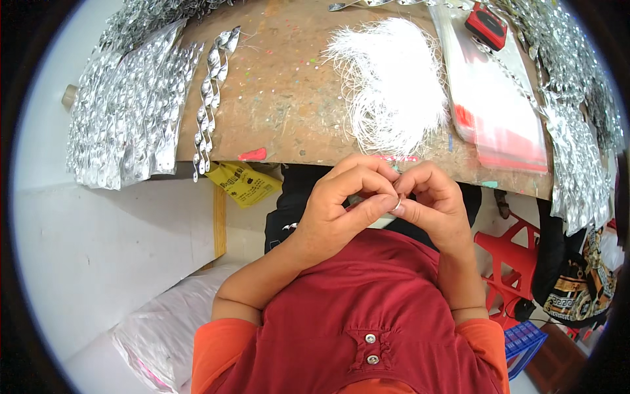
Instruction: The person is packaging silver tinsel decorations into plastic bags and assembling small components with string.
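Observation:
My left hand and my right hand meet at the near edge of a worn wooden table, just above my lap. Their fingertips pinch a small silver piece together; most of it is hidden by the fingers. A thin white thread seems to run from it, but that is too fine to tell. Just beyond the hands lies a bundle of white threads. Two twisted silver foil spirals lie on the table to the left.
Heaps of silver foil spirals cover the left end and the right end of the table. Clear plastic bags with red strips and a small red device lie at right. A yellow bag hangs below; a red stool stands right.

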Tool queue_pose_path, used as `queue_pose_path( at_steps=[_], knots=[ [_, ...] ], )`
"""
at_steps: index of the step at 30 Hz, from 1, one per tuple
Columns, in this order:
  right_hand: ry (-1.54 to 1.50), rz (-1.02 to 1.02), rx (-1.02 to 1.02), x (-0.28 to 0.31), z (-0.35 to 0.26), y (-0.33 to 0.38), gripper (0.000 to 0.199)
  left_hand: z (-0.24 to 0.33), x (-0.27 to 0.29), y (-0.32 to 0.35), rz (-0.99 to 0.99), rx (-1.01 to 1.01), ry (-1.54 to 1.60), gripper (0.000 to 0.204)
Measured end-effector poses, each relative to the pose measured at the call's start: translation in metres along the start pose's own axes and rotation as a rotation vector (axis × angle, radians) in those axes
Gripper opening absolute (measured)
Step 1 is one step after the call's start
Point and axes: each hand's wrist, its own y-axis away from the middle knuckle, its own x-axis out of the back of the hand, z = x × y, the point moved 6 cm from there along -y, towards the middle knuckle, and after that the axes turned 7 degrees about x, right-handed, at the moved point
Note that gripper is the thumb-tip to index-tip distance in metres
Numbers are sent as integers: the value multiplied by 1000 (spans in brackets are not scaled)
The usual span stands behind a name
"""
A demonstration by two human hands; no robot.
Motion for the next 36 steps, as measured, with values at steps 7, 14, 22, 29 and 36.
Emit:
queue_pose_path(
  at_steps=[7,14,22,29,36],
  knots=[
    [-31,-10,5,-1,1,-2,15,-12,-2,-1,63,72,122,5],
    [-110,74,-92,4,-2,-2,15,-17,-5,-7,75,246,514,9],
    [909,12,421,-11,-27,0,13,-41,-13,-3,79,332,765,9],
    [859,180,485,6,2,6,15,-43,-15,5,151,213,449,16],
    [525,183,175,14,-15,-5,15,-12,-9,6,26,52,-444,16]
  ],
)
